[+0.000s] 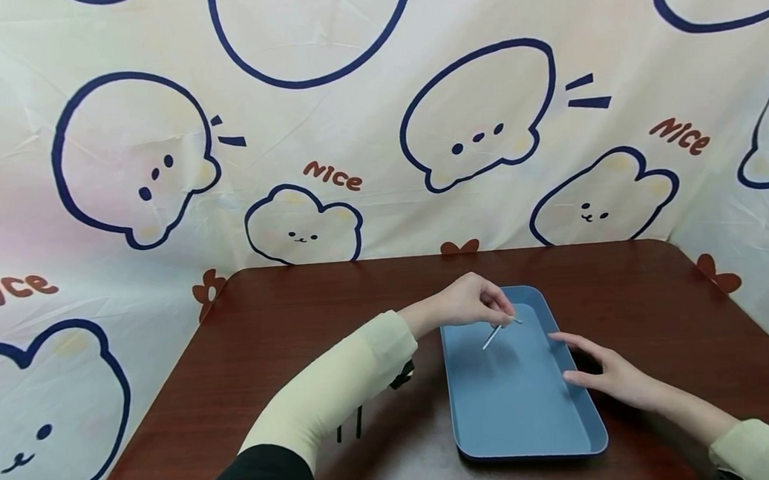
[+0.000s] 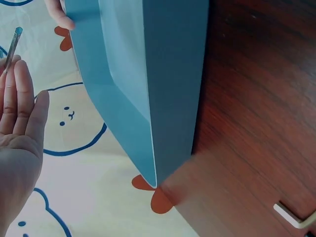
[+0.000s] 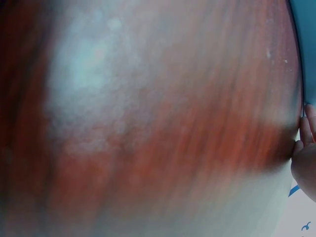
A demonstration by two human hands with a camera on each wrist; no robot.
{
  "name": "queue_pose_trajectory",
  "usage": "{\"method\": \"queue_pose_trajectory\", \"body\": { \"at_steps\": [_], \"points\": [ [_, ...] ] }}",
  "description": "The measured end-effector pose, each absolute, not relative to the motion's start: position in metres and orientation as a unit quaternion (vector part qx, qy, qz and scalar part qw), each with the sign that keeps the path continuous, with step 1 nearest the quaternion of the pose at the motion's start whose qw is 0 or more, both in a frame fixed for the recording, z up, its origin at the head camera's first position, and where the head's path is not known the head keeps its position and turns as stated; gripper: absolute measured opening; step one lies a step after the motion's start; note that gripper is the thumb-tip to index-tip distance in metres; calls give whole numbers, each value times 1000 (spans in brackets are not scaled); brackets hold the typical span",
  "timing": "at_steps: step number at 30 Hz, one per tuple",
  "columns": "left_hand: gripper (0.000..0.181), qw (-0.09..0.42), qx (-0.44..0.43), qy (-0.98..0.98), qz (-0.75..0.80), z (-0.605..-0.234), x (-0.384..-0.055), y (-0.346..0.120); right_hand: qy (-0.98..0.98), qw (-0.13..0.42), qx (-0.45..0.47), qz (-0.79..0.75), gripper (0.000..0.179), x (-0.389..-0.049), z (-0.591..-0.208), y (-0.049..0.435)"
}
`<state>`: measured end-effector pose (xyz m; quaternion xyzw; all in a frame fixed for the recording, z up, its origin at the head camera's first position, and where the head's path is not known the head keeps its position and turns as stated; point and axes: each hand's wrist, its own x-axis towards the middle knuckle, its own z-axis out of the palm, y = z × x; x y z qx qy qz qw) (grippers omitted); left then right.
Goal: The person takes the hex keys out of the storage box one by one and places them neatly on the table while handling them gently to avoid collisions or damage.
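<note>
My left hand (image 1: 472,301) is over the far half of a blue tray (image 1: 523,409), pinching a thin L-shaped metal hex key (image 1: 492,336) between thumb and fingertips. In the left wrist view the hex key (image 2: 14,47) sticks up past the fingers, its end flat-sided. My right hand (image 1: 608,373) rests at the tray's right rim, fingers and thumb fairly straight and spread along the edge. Its fingertips lap over the rim in the left wrist view. The right wrist view catches only part of that hand (image 3: 306,153) beside the tray's wall.
Another silver L-shaped hex key (image 2: 294,217) lies on the brown wooden table (image 1: 335,295). Near the left forearm are two thin dark rods (image 1: 359,422) and a small black object (image 1: 403,375), partly hidden by the sleeve. A patterned cloth (image 1: 377,136) hangs behind the table.
</note>
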<state>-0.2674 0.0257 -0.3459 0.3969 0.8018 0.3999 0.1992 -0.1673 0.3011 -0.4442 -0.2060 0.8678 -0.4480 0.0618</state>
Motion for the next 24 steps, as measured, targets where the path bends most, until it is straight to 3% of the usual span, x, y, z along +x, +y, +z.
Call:
{"method": "queue_pose_trajectory", "body": {
  "at_steps": [24],
  "points": [
    [13,147,346,800,467,-338,-259,-48,866,51,-222,-445,56,-168,-447,303]
  ]
}}
